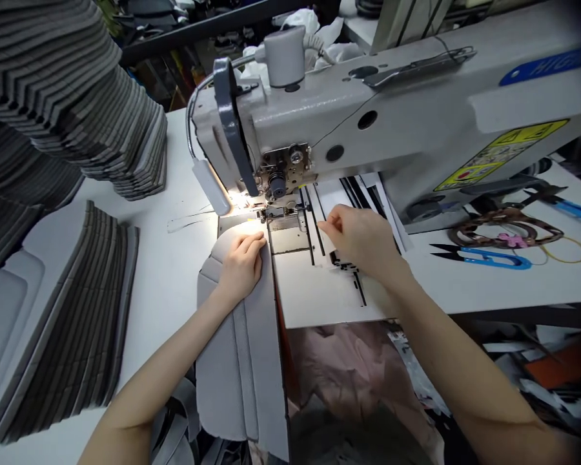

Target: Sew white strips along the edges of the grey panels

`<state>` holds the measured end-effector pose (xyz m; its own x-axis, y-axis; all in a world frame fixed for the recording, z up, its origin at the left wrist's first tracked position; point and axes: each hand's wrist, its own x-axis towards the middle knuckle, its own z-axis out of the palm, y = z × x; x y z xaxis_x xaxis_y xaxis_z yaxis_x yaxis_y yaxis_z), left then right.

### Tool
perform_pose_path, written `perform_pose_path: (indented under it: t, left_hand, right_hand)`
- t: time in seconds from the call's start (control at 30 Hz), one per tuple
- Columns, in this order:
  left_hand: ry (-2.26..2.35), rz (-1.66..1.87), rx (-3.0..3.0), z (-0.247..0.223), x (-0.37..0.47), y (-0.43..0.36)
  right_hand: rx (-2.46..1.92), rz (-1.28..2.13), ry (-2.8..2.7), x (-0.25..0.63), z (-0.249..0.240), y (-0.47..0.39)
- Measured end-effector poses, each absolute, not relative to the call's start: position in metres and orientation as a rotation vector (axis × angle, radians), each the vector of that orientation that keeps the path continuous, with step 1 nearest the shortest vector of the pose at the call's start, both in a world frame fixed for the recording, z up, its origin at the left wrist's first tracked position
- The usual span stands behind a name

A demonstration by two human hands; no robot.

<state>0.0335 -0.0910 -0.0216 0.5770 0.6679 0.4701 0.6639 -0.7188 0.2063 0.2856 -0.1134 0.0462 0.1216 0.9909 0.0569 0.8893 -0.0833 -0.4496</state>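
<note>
My left hand [243, 263] presses on a grey padded panel [237, 361], with its fingers curled together at the panel's right edge. The panel's curved top end lies just in front of the presser foot [266, 215] of a sewing machine [339, 123], and its long part hangs over the table's front edge. Over the machine bed, to the right of the needle area, my right hand [361, 239] is closed in a pinch; what its fingertips hold is too small to make out. Narrow black-and-white strips [314, 223] lie beside and beneath it.
Tall stacks of grey panels [126, 129] and another pile [77, 310] fill the table's left side. On the right lie blue-handled thread snips [494, 257] and a brown ring-shaped object [508, 226]. A small lamp [212, 187] lights the needle area.
</note>
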Motion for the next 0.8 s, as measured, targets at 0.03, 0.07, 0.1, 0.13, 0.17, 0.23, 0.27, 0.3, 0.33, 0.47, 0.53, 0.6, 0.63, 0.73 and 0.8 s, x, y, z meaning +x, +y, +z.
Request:
perform_pose_path:
  t: [0.03,0.07,0.1,0.13,0.17,0.23,0.27,0.3,0.33,0.47,0.53,0.6,0.63,0.73,0.8]
  left_hand:
    - [1.181,0.833,2.778,-0.022,0.033,-0.091]
    - [1.185,0.833,2.768,-0.022,0.033,-0.091]
    - [1.19,0.834,2.754,-0.023,0.033,-0.091]
    - [1.195,0.832,2.738,-0.023,0.033,-0.091]
    - [1.203,0.827,2.72,-0.023,0.033,-0.092]
    - [1.221,0.811,2.683,-0.023,0.033,-0.092]
    - [1.226,0.807,2.664,-0.023,0.032,-0.092]
    - [1.229,0.807,2.648,-0.023,0.032,-0.092]
    - [1.228,0.81,2.634,-0.022,0.032,-0.093]
    - [1.279,0.865,2.545,-0.021,0.032,-0.093]
    - [1.351,0.946,2.44,-0.022,0.032,-0.092]
    - [1.415,1.039,2.326,-0.023,0.031,-0.092]
    - [1.425,1.076,2.296,-0.023,0.031,-0.092]
    - [1.34,1.085,2.345,-0.021,0.031,-0.092]
    - [1.248,1.014,2.408,-0.019,0.032,-0.092]
  right_hand:
    - [-1.942,0.547,-1.75,0.287,0.046,-0.123]
    - [-1.836,0.759,-1.684,0.285,0.045,-0.136]
    - [-1.722,0.999,-1.618,0.282,0.042,-0.151]
    - [-1.606,1.254,-1.553,0.275,0.037,-0.168]
    - [-1.483,1.492,-1.486,0.267,0.031,-0.186]
    - [-1.239,1.847,-1.387,0.247,0.017,-0.218]
    - [-1.126,1.896,-1.397,0.237,0.01,-0.231]
    - [-1.056,1.865,-1.427,0.228,0.004,-0.24]
    - [-1.017,1.761,-1.452,0.221,-0.001,-0.244]
    - [-0.974,0.996,-1.533,0.218,-0.005,-0.21]
    - [-0.935,0.578,-1.733,0.223,-0.005,-0.174]
    - [-0.94,0.189,-2.019,0.227,-0.007,-0.139]
    - [-0.958,0.022,-2.154,0.227,-0.009,-0.125]
    - [-0.993,-0.308,-2.429,0.221,-0.019,-0.099]
    - [-0.989,-0.39,-2.492,0.215,-0.024,-0.094]
